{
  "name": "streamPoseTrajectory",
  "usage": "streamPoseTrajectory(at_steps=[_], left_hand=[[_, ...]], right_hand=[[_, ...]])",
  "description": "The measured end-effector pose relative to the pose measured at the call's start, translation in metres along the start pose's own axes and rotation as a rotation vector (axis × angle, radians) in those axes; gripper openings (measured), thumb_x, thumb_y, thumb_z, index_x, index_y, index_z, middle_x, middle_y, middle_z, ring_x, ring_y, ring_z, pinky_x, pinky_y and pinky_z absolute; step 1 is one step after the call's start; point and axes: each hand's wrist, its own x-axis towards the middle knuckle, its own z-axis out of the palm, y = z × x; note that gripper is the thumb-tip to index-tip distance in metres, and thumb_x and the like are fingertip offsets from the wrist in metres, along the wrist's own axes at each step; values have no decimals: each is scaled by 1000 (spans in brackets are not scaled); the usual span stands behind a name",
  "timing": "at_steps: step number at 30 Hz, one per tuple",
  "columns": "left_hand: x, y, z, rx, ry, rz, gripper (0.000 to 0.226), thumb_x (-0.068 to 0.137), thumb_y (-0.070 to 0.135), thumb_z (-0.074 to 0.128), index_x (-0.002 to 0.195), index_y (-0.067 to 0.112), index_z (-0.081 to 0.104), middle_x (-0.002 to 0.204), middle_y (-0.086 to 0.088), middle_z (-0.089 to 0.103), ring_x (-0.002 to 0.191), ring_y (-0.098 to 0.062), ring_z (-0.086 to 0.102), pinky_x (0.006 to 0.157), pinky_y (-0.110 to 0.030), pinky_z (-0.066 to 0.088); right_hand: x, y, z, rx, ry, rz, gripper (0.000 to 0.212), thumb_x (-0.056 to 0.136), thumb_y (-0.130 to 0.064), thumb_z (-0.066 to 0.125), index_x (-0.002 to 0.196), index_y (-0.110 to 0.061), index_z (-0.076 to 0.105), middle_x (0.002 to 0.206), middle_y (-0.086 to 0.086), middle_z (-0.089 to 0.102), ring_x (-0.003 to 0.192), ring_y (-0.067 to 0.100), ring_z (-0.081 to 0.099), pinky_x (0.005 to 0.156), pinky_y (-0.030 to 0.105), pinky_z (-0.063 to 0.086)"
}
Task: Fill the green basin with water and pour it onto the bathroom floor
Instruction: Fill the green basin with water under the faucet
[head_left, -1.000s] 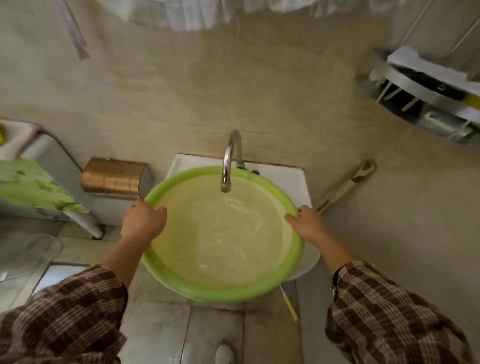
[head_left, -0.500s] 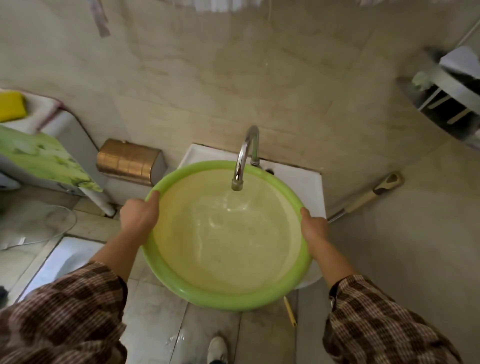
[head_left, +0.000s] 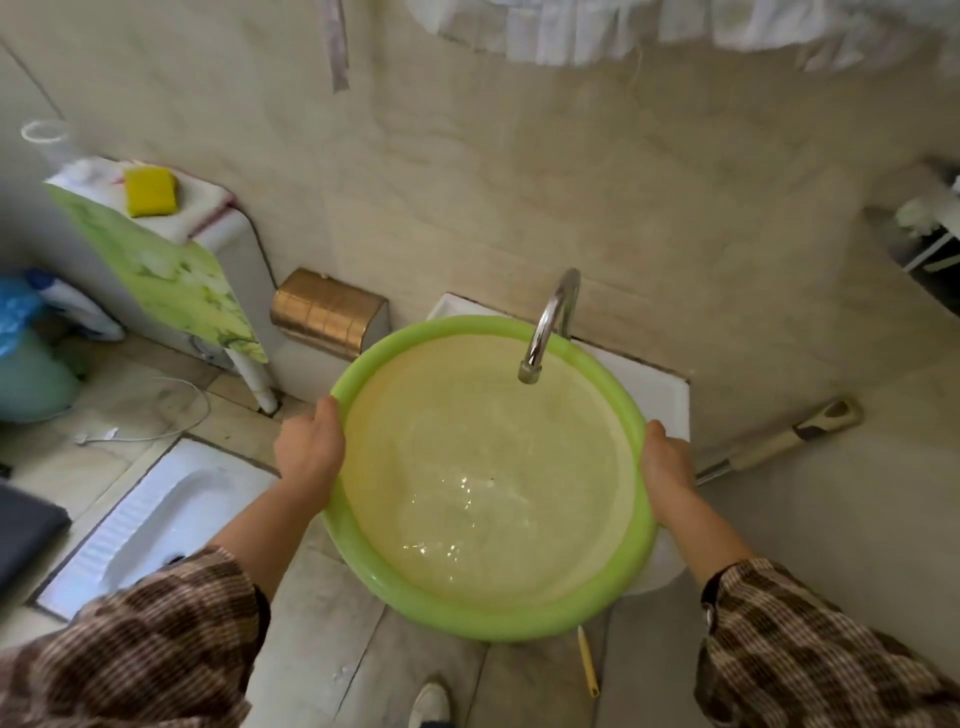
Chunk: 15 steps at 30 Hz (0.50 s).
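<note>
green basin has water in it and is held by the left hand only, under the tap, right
Not quite. The head view shows both hands holding the green basin: the left hand and the right hand each grip its rim. It does hold water, under the tap.

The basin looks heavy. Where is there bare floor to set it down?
Bare tiles lie between the squat toilet and the shoe, under the basin. The left side is crowded by a cable and bags; a yellow stick lies right.

Left hand (head_left: 310, 453) and right hand (head_left: 666, 464) clenched, arms outstretched, checked sleeves (head_left: 156, 639) pushed back
</note>
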Motion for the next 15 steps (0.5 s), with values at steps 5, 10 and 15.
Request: streamPoseTrajectory(at_steps=[5, 10, 15], left_hand=[[-12, -24, -28, -97, 42, -52, 45, 90, 43, 36, 66, 7, 48, 70, -8, 48, 64, -27, 48, 60, -36, 37], [-26, -52, -75, -129, 149, -103, 44, 91, 38, 33, 66, 4, 46, 67, -8, 43, 68, -28, 44, 62, -36, 34], [-36, -93, -132, -177, 234, -184, 40, 90, 38, 32, 60, 13, 39, 64, -3, 41, 57, -18, 37, 51, -31, 29]], right_hand=[[-16, -16, 11, -13, -30, -51, 50, 96, -33, 36, 118, 7, 58, 114, 25, 62, 89, 31, 54, 72, 33, 39], [-54, -24, 35, -36, -101, -121, 45, 95, -30, 38, 112, 6, 60, 118, 27, 62, 97, 35, 58, 77, 37, 42], [-106, -24, 68, -42, -203, -170, 43, 94, -35, 43, 104, 2, 62, 110, 22, 64, 91, 33, 60, 73, 35, 43]])
